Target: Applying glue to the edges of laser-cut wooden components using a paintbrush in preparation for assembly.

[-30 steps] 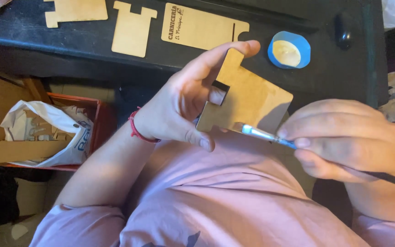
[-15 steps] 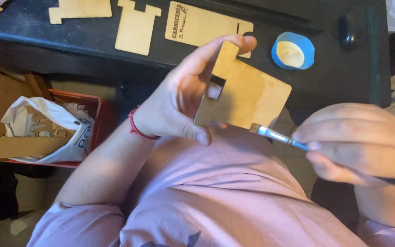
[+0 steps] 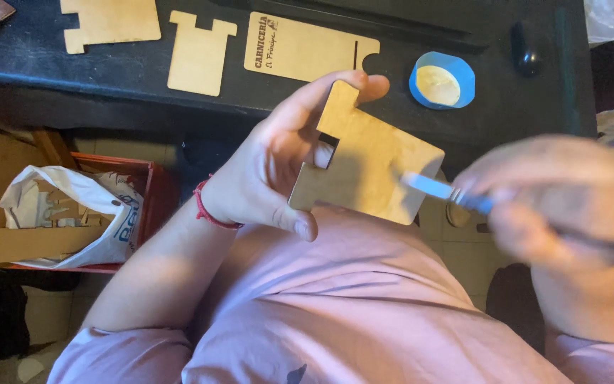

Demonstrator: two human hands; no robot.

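My left hand (image 3: 264, 171) grips a flat notched wooden panel (image 3: 378, 163) by its left edge, index finger along the top and thumb under the lower corner. My right hand (image 3: 563, 206), blurred by motion, is closed on a thin brush with a light blue ferrule (image 3: 438, 188), whose tip lies against the panel's right side. Both are held above my lap, over the pink shirt (image 3: 335, 306).
A black table (image 3: 37, 57) runs across the top with three more wooden cut-outs (image 3: 197, 50), one printed, and a blue lid holding pale liquid (image 3: 440, 80). A dark small object (image 3: 527, 46) lies at the far right. A red crate with a white bag (image 3: 72, 206) stands lower left.
The brush tip went from the panel's lower edge onto its right face. My right hand shifted right and up and is now blurred. The panel stays in my left hand.
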